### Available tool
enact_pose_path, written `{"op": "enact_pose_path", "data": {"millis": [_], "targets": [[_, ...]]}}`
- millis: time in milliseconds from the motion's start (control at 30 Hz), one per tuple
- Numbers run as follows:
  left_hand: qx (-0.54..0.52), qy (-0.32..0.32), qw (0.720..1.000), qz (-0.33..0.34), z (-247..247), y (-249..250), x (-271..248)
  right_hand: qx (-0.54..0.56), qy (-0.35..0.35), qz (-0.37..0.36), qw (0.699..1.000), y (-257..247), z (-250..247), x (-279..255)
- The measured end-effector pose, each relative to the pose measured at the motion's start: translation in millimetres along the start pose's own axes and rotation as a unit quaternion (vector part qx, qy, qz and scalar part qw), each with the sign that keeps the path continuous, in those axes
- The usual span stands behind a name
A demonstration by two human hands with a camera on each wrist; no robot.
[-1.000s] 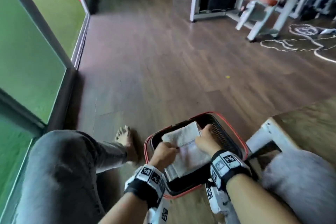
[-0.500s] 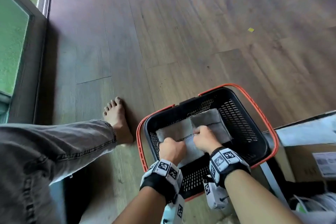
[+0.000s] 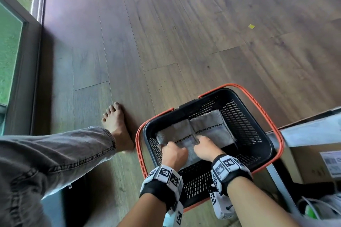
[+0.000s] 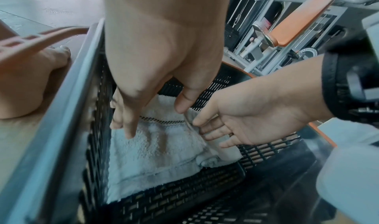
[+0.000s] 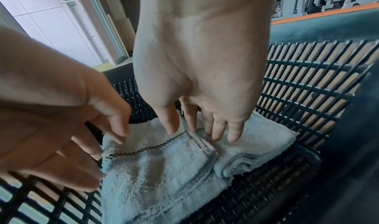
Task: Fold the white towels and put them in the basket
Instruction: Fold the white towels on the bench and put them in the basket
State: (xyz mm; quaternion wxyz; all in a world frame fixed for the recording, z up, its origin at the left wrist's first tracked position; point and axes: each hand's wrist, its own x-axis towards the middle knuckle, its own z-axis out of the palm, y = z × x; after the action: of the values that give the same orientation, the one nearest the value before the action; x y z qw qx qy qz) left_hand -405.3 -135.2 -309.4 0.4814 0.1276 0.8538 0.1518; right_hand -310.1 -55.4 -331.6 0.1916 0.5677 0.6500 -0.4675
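Note:
A folded white towel [image 3: 212, 129] with a black checked stripe lies flat on the floor of the black mesh basket [image 3: 239, 116] with orange handles [image 3: 262, 105]. My left hand [image 3: 174, 154] reaches down inside by the basket's left wall. Its straight fingers [image 4: 129, 130] touch the towel [image 4: 156, 154] and the thumb rests near the stripe. My right hand [image 3: 203, 146] is beside it, palm open. Its straight fingers [image 5: 217, 130] rest at the raised fold ridge of the towel [image 5: 164, 178]. Neither hand grips the cloth.
The basket stands on a wooden floor [image 3: 184, 33]. My bare foot [image 3: 116, 121] and grey-jeaned leg [image 3: 55, 153] lie just left of it. A cardboard box [image 3: 317, 162] sits right of it. A glass door [image 3: 11, 51] runs along the left. Gym equipment [image 4: 287, 32] stands behind.
The towel went from the basket's top down onto its floor, and both hands followed it in. My fingers have loosened from gripping to lying straight. The head view tilted downward.

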Motion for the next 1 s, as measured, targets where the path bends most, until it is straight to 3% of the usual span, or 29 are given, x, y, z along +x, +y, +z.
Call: {"op": "enact_pose_path", "data": {"millis": [233,533,1000], "targets": [[-0.067,0.003,0.993,0.098,-20.7,16.5,-31.2,-0.015,0.174,-0.079,0.981,-18.3,-38.4,-59.9],[-0.026,-0.004,0.964,0.266,-72.8,46.2,-154.8,0.106,0.361,-0.187,0.907,-39.6,-90.9,-192.2],[0.001,0.012,0.910,0.415,-108.3,52.5,-308.9,0.159,0.455,-0.214,0.850,-29.2,-106.7,-352.9]]}}
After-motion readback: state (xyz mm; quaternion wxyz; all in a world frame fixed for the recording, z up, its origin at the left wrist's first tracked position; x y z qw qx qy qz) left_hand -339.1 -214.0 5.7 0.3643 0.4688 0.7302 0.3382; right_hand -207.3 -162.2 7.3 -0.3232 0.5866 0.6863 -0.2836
